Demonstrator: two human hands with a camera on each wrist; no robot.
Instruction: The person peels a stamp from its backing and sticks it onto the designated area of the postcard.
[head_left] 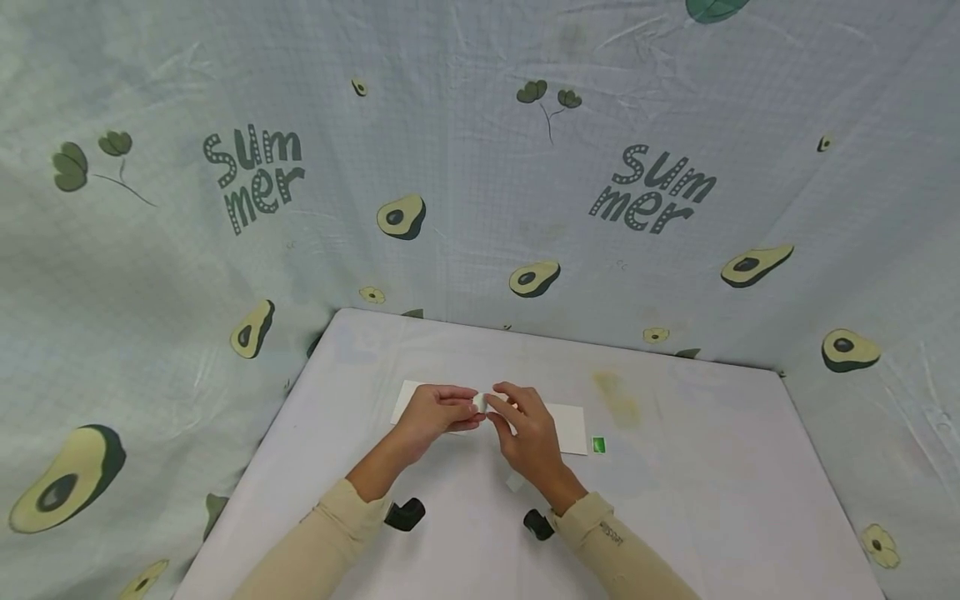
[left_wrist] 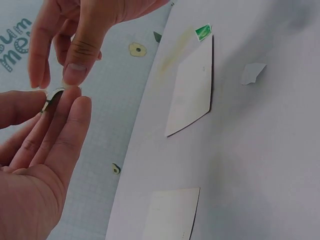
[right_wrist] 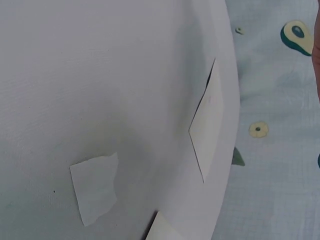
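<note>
Pinching a small white piece at frame centre, left hand holds it against the right hand, fingers half-bent, grip uncertain; work judged midway, piece not yet down on the table.

curtained-off tabletop work booth, creased pale grey-blue curtain on three sides, printed with yellow-green avocado halves and dark grey "summer" lettering, flat white straight-edged bench up against it, home, lab or office beyond, can't tell
</note>
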